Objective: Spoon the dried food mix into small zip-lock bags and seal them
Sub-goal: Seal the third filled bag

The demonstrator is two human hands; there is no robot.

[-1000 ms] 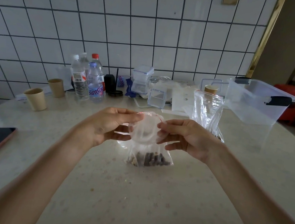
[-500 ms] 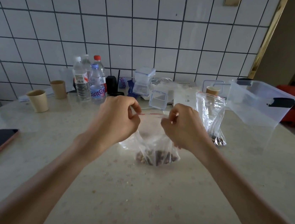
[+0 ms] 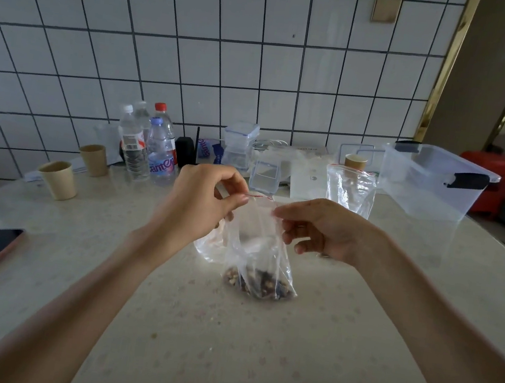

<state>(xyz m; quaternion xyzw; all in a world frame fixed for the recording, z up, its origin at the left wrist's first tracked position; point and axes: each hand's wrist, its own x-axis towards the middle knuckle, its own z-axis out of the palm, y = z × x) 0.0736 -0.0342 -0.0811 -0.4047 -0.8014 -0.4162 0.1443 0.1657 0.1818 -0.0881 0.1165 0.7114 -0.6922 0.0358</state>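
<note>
Above the middle of the table (image 3: 259, 335), a bag (image 3: 258, 249) with dried mix (image 3: 260, 284) at its bottom is held up by its red-lined top edge. One corner is pinched by the left hand (image 3: 201, 207), the other by the right hand (image 3: 320, 228). The bag's base rests on the table. Behind the right hand, a second bag (image 3: 350, 187) stands upright, near a clear bin (image 3: 430, 184).

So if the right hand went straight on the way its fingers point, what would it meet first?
Its fingers point left, so the right hand would probably first meet the clear plastic zip-lock bag it pinches, then the left hand; depth is unclear.
</note>
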